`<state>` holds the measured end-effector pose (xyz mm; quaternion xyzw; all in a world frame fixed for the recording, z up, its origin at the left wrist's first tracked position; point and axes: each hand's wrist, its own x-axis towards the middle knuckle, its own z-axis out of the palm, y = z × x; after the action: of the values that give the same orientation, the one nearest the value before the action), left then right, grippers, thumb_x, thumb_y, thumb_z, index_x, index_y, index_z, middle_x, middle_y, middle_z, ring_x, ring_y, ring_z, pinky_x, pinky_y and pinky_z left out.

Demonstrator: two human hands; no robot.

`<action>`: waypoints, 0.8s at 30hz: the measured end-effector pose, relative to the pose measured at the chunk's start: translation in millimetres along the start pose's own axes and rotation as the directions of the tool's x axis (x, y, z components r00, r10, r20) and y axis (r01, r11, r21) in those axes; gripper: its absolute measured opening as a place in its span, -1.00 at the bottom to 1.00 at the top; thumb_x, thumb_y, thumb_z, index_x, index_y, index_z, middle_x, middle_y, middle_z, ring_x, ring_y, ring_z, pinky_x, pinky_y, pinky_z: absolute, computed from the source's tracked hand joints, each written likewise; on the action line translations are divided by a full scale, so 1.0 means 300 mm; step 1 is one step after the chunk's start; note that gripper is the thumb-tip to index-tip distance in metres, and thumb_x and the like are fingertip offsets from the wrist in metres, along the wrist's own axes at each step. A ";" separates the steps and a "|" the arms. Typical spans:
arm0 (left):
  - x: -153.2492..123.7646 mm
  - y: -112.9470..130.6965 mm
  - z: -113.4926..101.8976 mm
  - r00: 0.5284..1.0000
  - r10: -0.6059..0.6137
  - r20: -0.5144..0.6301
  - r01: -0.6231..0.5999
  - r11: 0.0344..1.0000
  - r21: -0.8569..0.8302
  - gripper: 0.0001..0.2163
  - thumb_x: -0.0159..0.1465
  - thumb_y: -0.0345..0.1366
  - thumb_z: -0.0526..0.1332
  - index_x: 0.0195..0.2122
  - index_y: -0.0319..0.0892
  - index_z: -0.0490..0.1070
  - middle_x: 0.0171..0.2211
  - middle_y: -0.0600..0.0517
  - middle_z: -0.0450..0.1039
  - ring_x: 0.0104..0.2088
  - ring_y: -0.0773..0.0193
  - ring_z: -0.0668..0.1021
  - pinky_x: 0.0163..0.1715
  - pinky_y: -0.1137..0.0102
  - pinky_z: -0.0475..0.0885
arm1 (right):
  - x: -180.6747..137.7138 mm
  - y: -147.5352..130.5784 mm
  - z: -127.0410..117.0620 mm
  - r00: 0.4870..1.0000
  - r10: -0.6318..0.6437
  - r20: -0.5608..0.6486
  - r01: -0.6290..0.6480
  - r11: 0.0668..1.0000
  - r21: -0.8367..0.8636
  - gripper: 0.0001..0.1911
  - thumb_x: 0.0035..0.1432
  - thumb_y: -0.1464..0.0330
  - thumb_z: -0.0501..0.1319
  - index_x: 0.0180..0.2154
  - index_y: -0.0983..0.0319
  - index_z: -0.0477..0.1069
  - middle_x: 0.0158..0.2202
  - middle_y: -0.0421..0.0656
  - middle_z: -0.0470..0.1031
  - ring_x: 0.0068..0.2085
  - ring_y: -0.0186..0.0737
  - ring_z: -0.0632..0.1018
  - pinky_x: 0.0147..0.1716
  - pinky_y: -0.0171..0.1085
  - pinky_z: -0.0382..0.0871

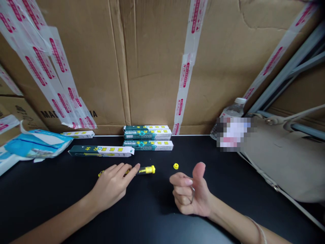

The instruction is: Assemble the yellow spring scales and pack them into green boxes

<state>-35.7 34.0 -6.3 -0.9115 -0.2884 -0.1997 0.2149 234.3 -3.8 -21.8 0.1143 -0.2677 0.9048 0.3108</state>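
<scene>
A clear tubular spring scale with yellow ends lies on the black table. My left hand is over its middle, fingers bent around it, hiding much of the tube. A small yellow ring-shaped cap sits on the table, right of the scale and apart from both hands. Just below that cap, my right hand is raised with fingers curled and thumb pointing up. A thin curved piece of metal shows against its curled fingers; whether it is a worn ring or a held part, I cannot tell.
Beyond my left hand lies a long green-and-white box. Several similar boxes are by the large cardboard carton at the back. A blue packet is at left; a bottle and a beige bag are at right.
</scene>
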 end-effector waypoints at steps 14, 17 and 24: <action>0.002 0.004 -0.005 1.000 0.006 0.014 -0.005 1.000 -0.015 -0.50 0.15 -0.70 -0.01 0.09 -0.26 0.38 -0.29 -0.03 0.55 -0.32 0.16 0.60 -0.36 0.29 0.49 | -0.001 -0.167 0.054 0.413 -0.746 -0.523 -0.294 0.434 -0.852 -0.45 0.19 -0.11 0.16 -0.50 0.23 0.33 -0.65 -0.43 -0.15 -0.59 -0.42 -0.06 -0.59 -0.32 -0.13; 0.004 0.004 -0.007 1.000 0.009 0.007 -0.009 1.000 -0.008 -0.50 0.15 -0.69 -0.01 0.08 -0.26 0.38 -0.28 -0.04 0.55 -0.32 0.16 0.60 -0.36 0.29 0.49 | -0.045 -0.217 0.014 0.396 -0.802 -0.447 -0.417 0.277 -0.866 -0.52 0.15 -0.07 0.22 -0.26 0.24 0.43 -0.61 -0.40 0.02 -0.57 -0.39 0.07 -0.56 -0.32 -0.05; 0.003 0.000 -0.003 1.000 0.010 -0.010 -0.011 1.000 -0.013 -0.48 0.13 -0.70 -0.01 0.09 -0.26 0.36 -0.27 -0.04 0.55 -0.32 0.17 0.60 -0.34 0.30 0.49 | -0.069 -0.239 -0.005 0.566 -0.747 -0.349 -0.576 -0.055 -0.815 -0.66 0.27 0.17 0.15 0.02 0.17 0.40 -0.51 -0.28 0.41 -0.40 -0.20 0.42 -0.27 -0.19 0.24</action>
<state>-35.2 34.0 -5.0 -0.9134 -0.2812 -0.2049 0.2113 295.1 34.2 -1.1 -0.5583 -0.6379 0.2965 0.4397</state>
